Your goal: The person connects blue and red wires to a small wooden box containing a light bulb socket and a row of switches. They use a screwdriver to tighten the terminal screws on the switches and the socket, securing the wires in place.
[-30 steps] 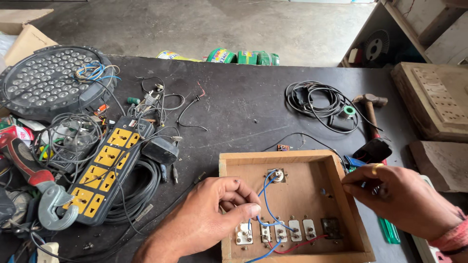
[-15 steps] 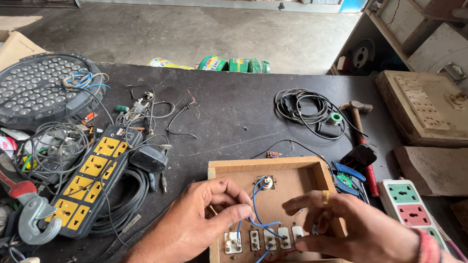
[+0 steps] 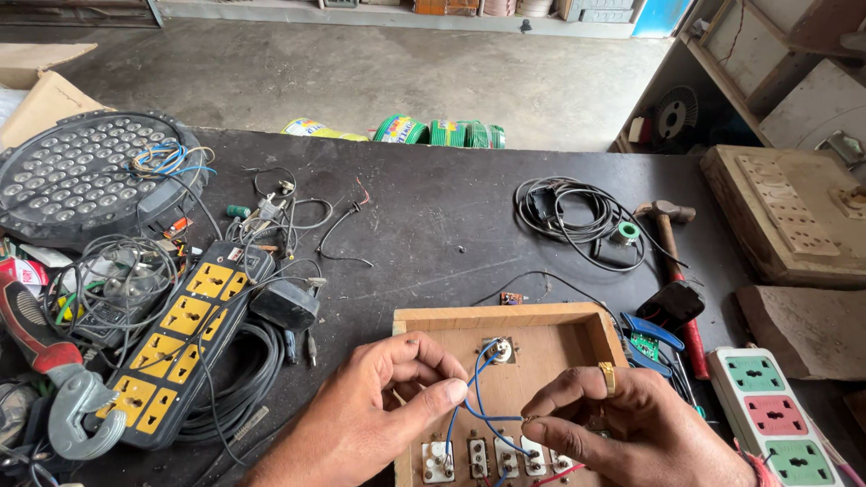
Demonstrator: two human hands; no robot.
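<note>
At the far left of the desk point(image 3: 433, 234) lie a round lamp panel point(image 3: 86, 176) and a black and yellow power strip point(image 3: 185, 338), both untouched. The left hand point(image 3: 361, 424) pinches a blue wire point(image 3: 474, 397) between thumb and forefinger over the open wooden box point(image 3: 505, 361). The right hand point(image 3: 622, 428) pinches the same wire lower down. Several switch terminals in the box look wired; this lead appears not yet fixed. A hammer point(image 3: 672, 261) lies at the right.
</note>
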